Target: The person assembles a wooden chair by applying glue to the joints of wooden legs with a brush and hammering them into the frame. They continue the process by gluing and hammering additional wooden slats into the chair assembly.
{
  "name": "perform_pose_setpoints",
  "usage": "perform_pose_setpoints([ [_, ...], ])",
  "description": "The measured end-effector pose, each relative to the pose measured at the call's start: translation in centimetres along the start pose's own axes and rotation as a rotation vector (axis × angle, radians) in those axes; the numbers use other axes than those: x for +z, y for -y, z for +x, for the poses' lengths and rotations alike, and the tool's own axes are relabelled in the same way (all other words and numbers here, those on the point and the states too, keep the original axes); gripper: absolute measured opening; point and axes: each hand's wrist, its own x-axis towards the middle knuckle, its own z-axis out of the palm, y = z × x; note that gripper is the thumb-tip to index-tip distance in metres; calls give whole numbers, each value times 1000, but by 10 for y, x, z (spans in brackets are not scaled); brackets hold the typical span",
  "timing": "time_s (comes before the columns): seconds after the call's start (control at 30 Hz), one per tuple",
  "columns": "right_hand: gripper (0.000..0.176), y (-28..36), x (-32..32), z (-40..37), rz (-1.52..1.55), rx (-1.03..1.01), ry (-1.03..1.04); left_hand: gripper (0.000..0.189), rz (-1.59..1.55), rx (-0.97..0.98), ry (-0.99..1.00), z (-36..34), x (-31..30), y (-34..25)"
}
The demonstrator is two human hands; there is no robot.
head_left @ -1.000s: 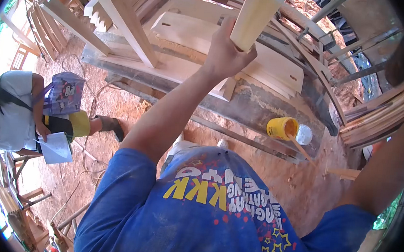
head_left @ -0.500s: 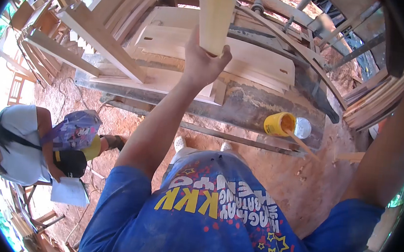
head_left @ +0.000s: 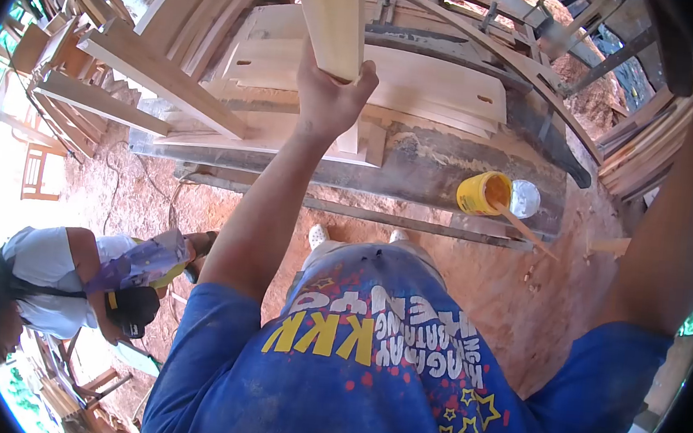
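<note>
My left hand (head_left: 334, 96) is raised in front of me, closed around the lower end of a pale wooden board (head_left: 334, 26). The board stands up from the grip, its upper end cut off by the top of the picture, its far side hidden. On the right, my arm (head_left: 667, 228) reaches up along the dark edge of the view, and the hand at its end is out of sight. A yellow tub (head_left: 480, 193) with a wooden stick (head_left: 526, 232) in it sits on the workbench (head_left: 433, 170), beside a round whitish container (head_left: 525, 198).
Planed boards with slots (head_left: 436, 92) lie across the bench. Wooden posts (head_left: 161, 76) jut out on the left, and a stack of strips (head_left: 649, 144) stands on the right. At the left, a seated person (head_left: 53, 273) has a purple bag (head_left: 132, 260).
My left hand and the board have shifted a little left and down in the view. The person at the left leans further forward, and their papers show less.
</note>
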Motion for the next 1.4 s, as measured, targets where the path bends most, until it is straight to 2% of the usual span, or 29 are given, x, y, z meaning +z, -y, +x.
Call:
perform_pose_setpoints([
  [0.3, 55, 6, 15, -7, 15, -8, 70, 48, 3, 32, -4, 1, -1, 7],
  [0.4, 55, 3, 9, -3, 8, -9, 65, 22, 29, 117, -47, 2, 2, 1],
  [0.5, 55, 2, 9, -2, 10, -11, 48, 45, 30, 8, 10, 1, -1, 1],
  [0.6, 55, 4, 11, -3, 9, -2, 48, 44, -111, -41, -1, -2, 3, -3],
  [0.8, 55, 9, 12, -5, 3, 0, 74, 46, 6, 26, -16, -3, 0, 5],
  [1.0, 56, 6, 11, -3, 7, 5, 45, 49, -14, 22, 3, -3, 0, -1],
  [1.1, 56, 13, 15, -4, 3, -9, 60, 29, -23, 103, -40, -2, 2, 5],
  [1.2, 56, 13, 16, -3, 1, 3, 74, 48, -120, 16, 16, -4, 0, 7],
  [1.4, 56, 22, 20, 0, -24, 3, 76, 49, -59, 7, 12, -6, -1, 4],
])
